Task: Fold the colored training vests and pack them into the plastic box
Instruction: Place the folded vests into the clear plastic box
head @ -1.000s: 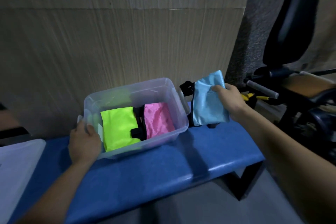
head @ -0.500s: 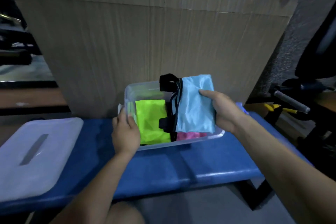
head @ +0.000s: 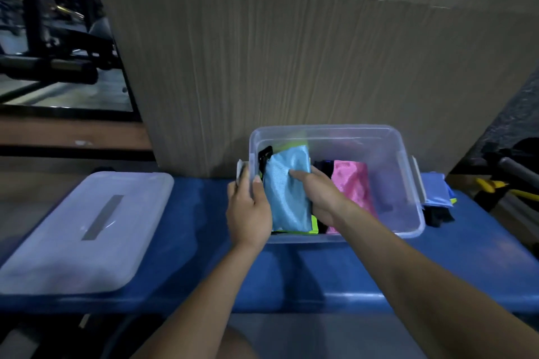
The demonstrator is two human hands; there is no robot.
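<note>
A clear plastic box (head: 408,183) stands on the blue bench (head: 320,271). Inside it, a folded light blue vest (head: 287,192) with black trim lies on top of a neon yellow-green vest (head: 314,224), of which only edges show. A folded pink vest (head: 353,183) lies to the right in the box. My right hand (head: 318,195) reaches into the box and holds the blue vest's right edge, index finger lying across its top. My left hand (head: 249,210) grips the box's left rim, thumb inside.
The box's translucent lid (head: 84,230) lies on the bench at the left. More folded vests (head: 437,195) are stacked on the bench right of the box. A cardboard panel (head: 291,52) stands right behind the box. Gym equipment sits at both sides.
My right hand has carried the blue vest from beside the box into it and laid it on the yellow-green vest. My left hand has kept its hold on the box's left rim.
</note>
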